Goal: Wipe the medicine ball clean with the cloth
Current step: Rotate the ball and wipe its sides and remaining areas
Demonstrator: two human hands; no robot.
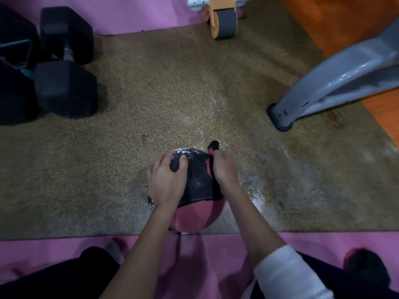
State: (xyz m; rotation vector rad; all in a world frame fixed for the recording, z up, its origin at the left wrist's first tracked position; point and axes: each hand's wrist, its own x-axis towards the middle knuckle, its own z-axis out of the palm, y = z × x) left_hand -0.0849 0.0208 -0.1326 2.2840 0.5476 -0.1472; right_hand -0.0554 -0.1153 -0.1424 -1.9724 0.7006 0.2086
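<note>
A pink and black medicine ball point(194, 214) sits on the speckled brown floor mat, just in front of my knees. A dark cloth point(198, 178) with a pink stripe is draped over the ball's top. My left hand point(166, 182) grips a bunched fold of the cloth on the ball's left side. My right hand point(224, 169) pinches the cloth's other end at the ball's upper right, and a dark corner of the cloth sticks up above its fingers. White speckles show on the ball's far top edge.
Black hex dumbbells point(64, 61) lie at the far left. An orange ab wheel point(222, 16) stands at the top centre. A grey machine leg point(323, 91) rests at the right. A pink mat point(64, 247) lies under my knees. The floor mat point(172, 93) looks wet beside the ball.
</note>
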